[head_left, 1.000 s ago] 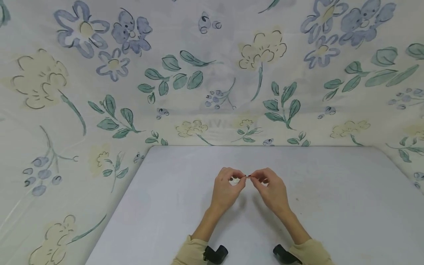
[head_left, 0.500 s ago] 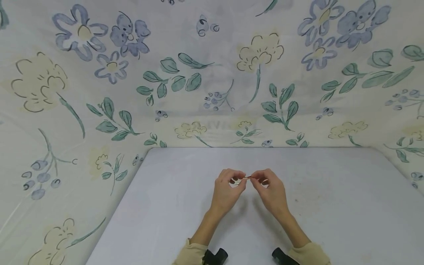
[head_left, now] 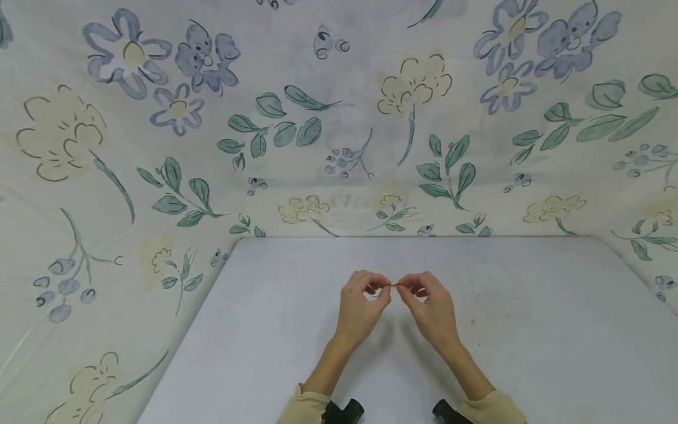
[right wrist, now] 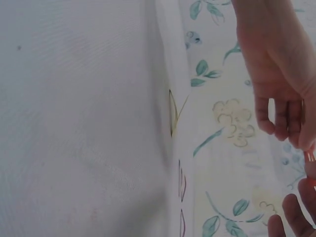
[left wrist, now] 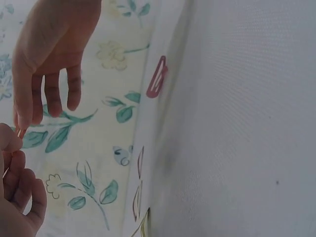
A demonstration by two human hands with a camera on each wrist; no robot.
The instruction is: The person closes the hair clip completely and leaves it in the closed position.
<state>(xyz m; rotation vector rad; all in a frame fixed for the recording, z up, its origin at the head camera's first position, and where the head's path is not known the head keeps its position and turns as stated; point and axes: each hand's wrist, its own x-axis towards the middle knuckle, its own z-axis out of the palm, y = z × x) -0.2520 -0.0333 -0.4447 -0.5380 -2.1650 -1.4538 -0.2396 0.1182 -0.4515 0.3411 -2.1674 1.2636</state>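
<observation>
1 reddish clip (right wrist: 310,156) between 2 hands (head_left: 357,308) (head_left: 435,310)

No label, brand or number clearly readable. Faint, pale letter-like marks (head_left: 348,201) on floral sheet (head_left: 339,121), low down, just above far edge of white table (head_left: 529,330) in head view; possibly V among them, rest too washed-out to read.

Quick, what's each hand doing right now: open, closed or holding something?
Left hand: closed, pinching one end of a small reddish clip.
Right hand: closed, pinching the other end of that clip.
</observation>
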